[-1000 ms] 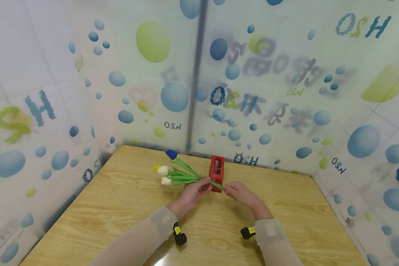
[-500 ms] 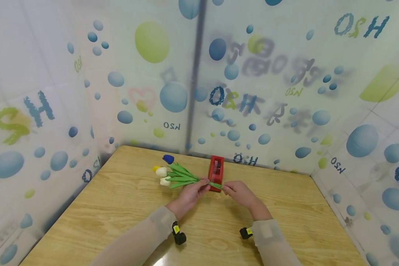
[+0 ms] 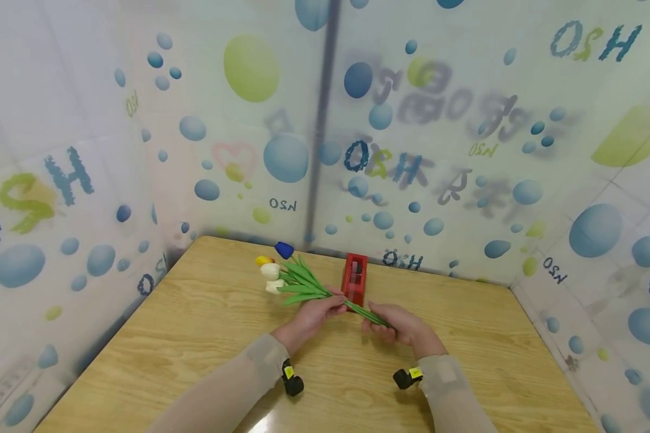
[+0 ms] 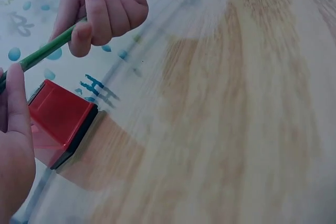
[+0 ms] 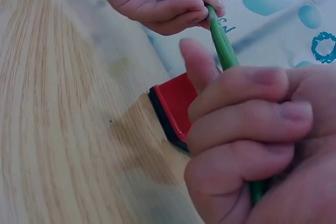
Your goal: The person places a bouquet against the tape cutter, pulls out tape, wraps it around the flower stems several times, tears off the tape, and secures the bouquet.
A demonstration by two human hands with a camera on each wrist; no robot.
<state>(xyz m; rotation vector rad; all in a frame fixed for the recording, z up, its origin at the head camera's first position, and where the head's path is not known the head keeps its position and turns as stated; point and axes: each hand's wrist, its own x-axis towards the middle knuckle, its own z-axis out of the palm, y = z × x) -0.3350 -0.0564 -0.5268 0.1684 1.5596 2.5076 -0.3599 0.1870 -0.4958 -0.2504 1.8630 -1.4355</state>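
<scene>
A bunch of artificial tulips (image 3: 303,279) lies slantwise across my hands in the head view, with blue, yellow and white blooms toward the upper left. My left hand (image 3: 311,314) pinches the green stems below the leaves. Lower on the stems, my right hand (image 3: 403,325) holds their ends; in the right wrist view its fingers (image 5: 236,124) curl round them. Just behind the stems, a red tape dispenser (image 3: 356,290) rests on the table. Its jagged cutting edge shows in the left wrist view. The stem ends are partly hidden by my right hand.
The wooden table (image 3: 222,373) meets a wall covering (image 3: 455,228) with bubble prints at its back edge. Another covered wall (image 3: 59,313) rises beyond the left edge. A small black camera sits at each wrist, below the sleeves.
My right hand has shifted from pinching the stem ends to curling round them, slightly lower and to the right. The blue tulip dropped closer to the others, then rose again. The dispenser stayed put.
</scene>
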